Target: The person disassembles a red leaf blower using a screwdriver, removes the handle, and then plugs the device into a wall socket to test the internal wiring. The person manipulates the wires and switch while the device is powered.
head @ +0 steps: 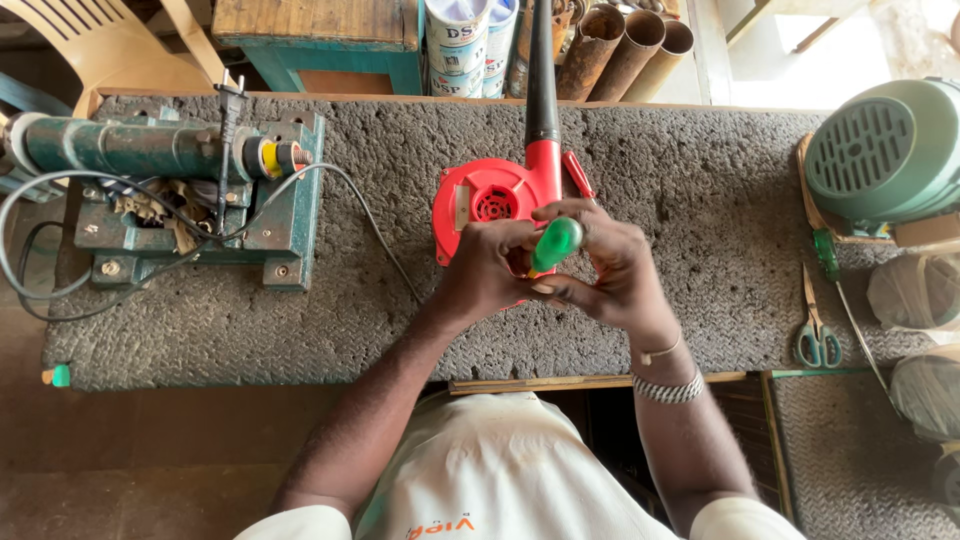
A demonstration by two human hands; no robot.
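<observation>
I see my right hand [610,270] pinching a green screwdriver handle [556,244], tip down into the red blower [495,205] lying just beyond my knuckles, its black nozzle [542,70] pointing away. My left hand [485,275] is closed against the housing, likely steadying it. Scissors [815,335] lie well off to the right.

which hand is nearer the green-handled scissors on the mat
Right. The right hand grips the green screwdriver handle over the red blower, on the side toward the scissors. The left hand sits farther away, beyond it.
</observation>
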